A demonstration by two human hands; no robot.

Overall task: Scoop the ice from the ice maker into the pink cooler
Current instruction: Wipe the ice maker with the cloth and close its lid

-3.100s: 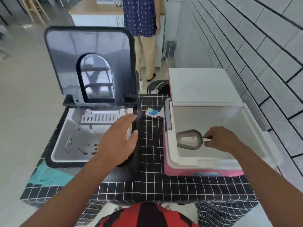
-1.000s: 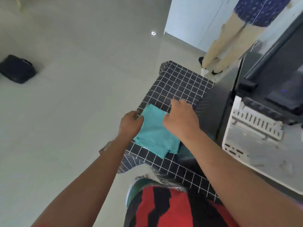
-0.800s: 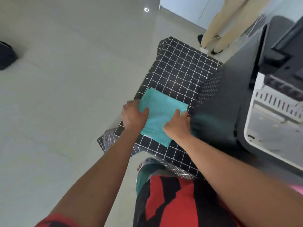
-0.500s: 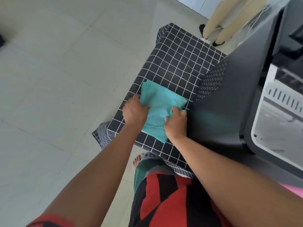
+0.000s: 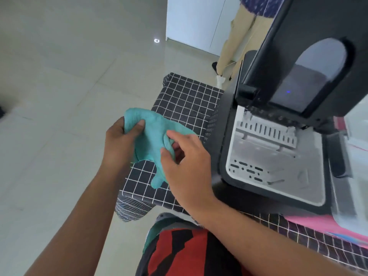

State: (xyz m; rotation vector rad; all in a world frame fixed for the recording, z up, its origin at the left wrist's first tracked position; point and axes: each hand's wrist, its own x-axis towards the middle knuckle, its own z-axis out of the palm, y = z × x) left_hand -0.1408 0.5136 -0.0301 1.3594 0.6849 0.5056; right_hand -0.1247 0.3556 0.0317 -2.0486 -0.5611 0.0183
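Note:
A teal cloth (image 5: 153,136) hangs lifted above the left end of the table. My left hand (image 5: 121,142) grips its upper corner between thumb and fingers. My right hand (image 5: 185,156) holds the cloth's right side, fingers curled into the fabric. The black ice maker (image 5: 278,156) stands to the right with its lid (image 5: 310,62) raised and its pale grey bin showing. Only a pink edge of the cooler (image 5: 326,222) shows at the lower right. The scoop is out of view.
The table (image 5: 185,102) wears a black cloth with a white grid. Pale floor tiles lie to the left. A person in tan trousers (image 5: 237,40) stands behind the ice maker.
Three seconds ago my right hand held the scoop in the cooler and my left rested on the ice maker. Since then both hands reached the teal cloth and have lifted it off the table.

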